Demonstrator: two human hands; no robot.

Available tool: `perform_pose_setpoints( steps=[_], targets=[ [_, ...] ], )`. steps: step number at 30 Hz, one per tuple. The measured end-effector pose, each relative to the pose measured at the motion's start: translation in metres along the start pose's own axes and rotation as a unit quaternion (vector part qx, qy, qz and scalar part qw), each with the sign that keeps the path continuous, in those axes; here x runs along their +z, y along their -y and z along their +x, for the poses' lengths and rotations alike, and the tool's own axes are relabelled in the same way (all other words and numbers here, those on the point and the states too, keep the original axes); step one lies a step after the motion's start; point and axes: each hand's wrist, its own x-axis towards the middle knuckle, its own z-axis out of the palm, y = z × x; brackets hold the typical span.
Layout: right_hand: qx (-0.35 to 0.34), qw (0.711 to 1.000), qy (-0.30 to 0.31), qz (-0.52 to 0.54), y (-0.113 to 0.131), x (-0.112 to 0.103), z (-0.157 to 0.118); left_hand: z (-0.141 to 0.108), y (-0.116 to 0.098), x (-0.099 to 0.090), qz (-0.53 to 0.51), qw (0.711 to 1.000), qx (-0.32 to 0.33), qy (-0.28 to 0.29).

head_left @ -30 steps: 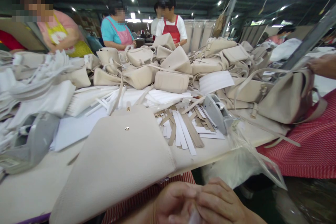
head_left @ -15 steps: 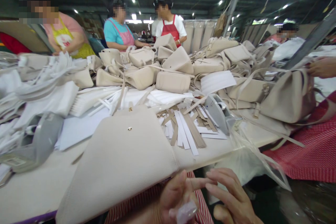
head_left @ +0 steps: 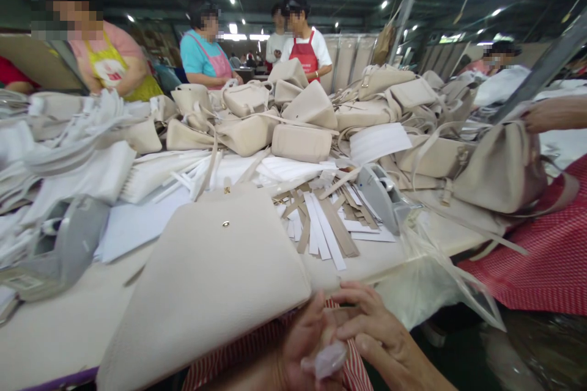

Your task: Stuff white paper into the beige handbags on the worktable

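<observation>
The left hand is closed, pinching a small wad of clear plastic at the fingertips. The right hand is half curled just beside the wad; I cannot tell whether it grips it too. Both hands are over a red striped apron, just off the near edge of the table. On that edge lies a beige bag with a gold stud, just beside the left hand. To its right, a clear plastic sack hangs over the edge. Farther across the table lie beige and white strips, white paper and a heap of beige bags. A co-worker's hand rests on a taupe bag at the table's right. A co-worker in a pink apron and one in a red apron stand beyond the heap.
</observation>
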Motion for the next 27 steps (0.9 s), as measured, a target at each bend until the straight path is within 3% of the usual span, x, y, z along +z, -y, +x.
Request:
perform_pose_setpoints(
  steps=[2, 5, 10, 14, 17, 22, 27],
  targets=[
    [0.037, 0.999, -0.019, 0.006, 0.000, 0.005, 0.000, -0.001, -0.001, 0.002, 0.006, 1.000, -0.018, 0.002],
    [0.037, 0.997, -0.064, -0.021, -0.002, 0.019, 0.000, -0.001, -0.001, 0.001, 0.012, 1.000, -0.014, -0.018],
    [0.087, 0.991, -0.101, 0.004, -0.017, 0.036, 0.002, 0.002, -0.003, -0.010, 0.025, 0.999, 0.036, -0.022],
    [0.161, 0.961, -0.221, 0.032, -0.032, 0.026, -0.002, 0.004, -0.004, -0.011, 0.070, 0.994, 0.077, -0.030],
    [0.130, 0.954, -0.268, 0.030, -0.031, 0.011, -0.010, 0.003, -0.004, -0.008, 0.078, 0.989, 0.109, -0.067],
    [0.023, 0.976, -0.218, -0.010, -0.019, 0.007, -0.019, 0.003, -0.002, -0.008, 0.065, 0.984, 0.126, -0.104],
    [0.062, 0.956, -0.274, -0.079, -0.019, 0.021, -0.015, 0.004, -0.003, -0.011, 0.067, 0.982, 0.129, -0.123]
  ],
)
